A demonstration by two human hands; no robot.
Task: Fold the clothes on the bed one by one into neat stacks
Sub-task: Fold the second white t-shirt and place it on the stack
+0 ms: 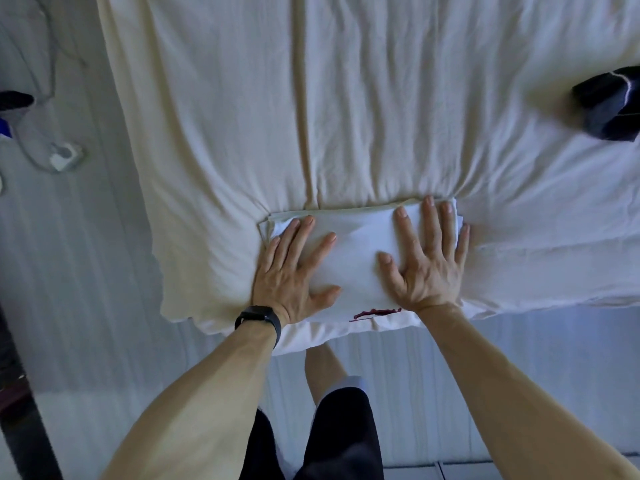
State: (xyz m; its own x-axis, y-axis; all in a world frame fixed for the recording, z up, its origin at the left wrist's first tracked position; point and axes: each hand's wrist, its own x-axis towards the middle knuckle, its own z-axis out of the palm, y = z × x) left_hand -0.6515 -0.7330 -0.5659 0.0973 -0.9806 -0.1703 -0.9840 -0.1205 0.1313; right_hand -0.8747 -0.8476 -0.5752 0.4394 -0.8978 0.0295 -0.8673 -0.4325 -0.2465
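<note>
White garment (356,244): we see it folded into a flat rectangle at the near edge of the bed (242,116), a dark red mark showing.
Dark garment (609,105): we see it bunched, far right.

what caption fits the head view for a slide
Left hand and right hand press flat on a folded white garment at the edge of the bed.

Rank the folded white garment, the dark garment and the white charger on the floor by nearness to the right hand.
1. folded white garment, under the right hand.
2. dark garment, far right on the bed.
3. white charger, far left, off the bed.
</note>
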